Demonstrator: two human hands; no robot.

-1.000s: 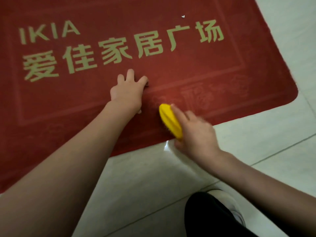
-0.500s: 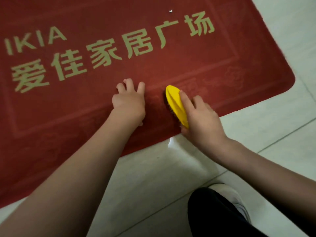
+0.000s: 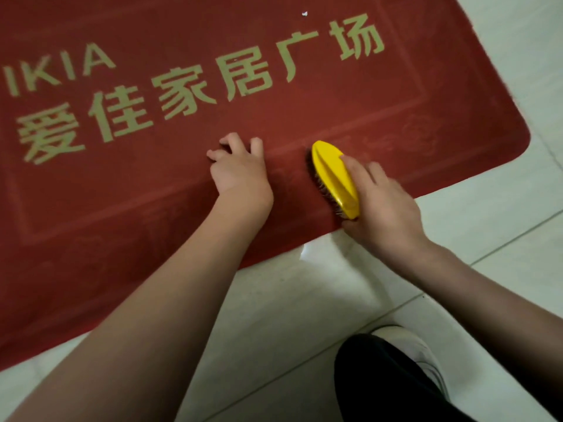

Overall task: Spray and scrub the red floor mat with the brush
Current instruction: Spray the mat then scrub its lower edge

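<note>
a: since a second ago our brush (image 3: 335, 175) has slid up from the mat's near edge, level with our left hand (image 3: 240, 178).
b: and the red floor mat (image 3: 122, 208)?
a: it fills the upper left of the frame, flat on the pale tiled floor (image 3: 304, 300).
b: our hands?
a: the left sits at centre, fingers bent, tips pressing the mat, holding nothing. our right hand (image 3: 387, 208) wraps round the yellow brush just right of centre, bristles on the mat.
b: smaller things?
a: a white shoe (image 3: 420, 351) at lower right, a white speck (image 3: 304, 13) on the mat at the top.
</note>
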